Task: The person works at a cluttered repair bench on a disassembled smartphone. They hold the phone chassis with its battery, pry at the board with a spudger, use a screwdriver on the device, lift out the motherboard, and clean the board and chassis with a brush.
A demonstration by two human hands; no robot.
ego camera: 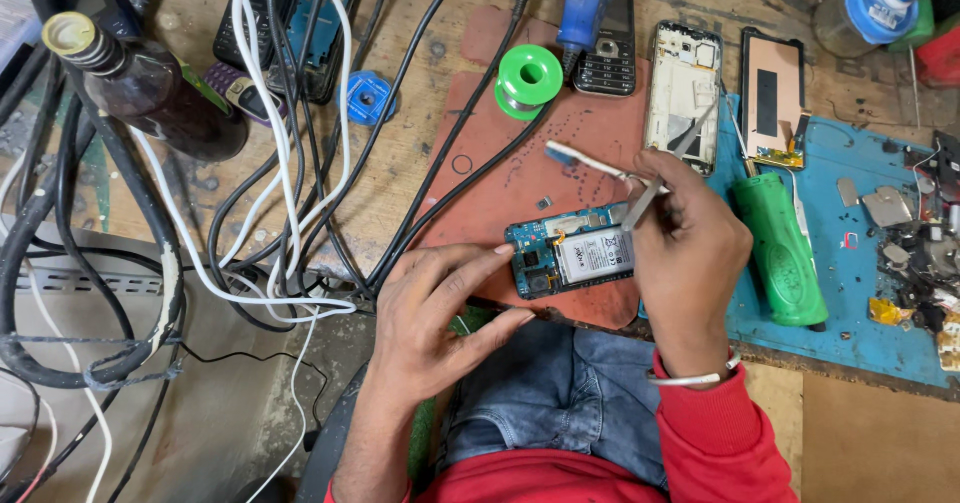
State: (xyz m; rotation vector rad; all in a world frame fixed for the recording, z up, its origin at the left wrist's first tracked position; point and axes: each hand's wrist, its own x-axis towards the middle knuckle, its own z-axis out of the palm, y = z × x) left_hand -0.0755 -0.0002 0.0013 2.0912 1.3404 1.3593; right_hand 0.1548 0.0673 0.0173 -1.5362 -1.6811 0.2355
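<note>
An opened phone (570,258) with a blue circuit board and a white battery lies on a reddish-brown mat (520,163) at the bench's front edge. My left hand (440,323) steadies the phone's left end with thumb and forefinger. My right hand (685,253) grips metal tweezers (655,188), whose tips touch the phone's upper right part. The same hand also holds a white toothbrush (585,161) that sticks out to the left.
A green solder spool (528,78), a keypad phone (610,58), a phone frame (682,93) and a back panel (772,98) lie behind. A green cylinder tool (782,248) and small metal parts (925,253) rest on a blue mat (850,273). Cables (280,163) and a dark bottle (140,83) crowd the left.
</note>
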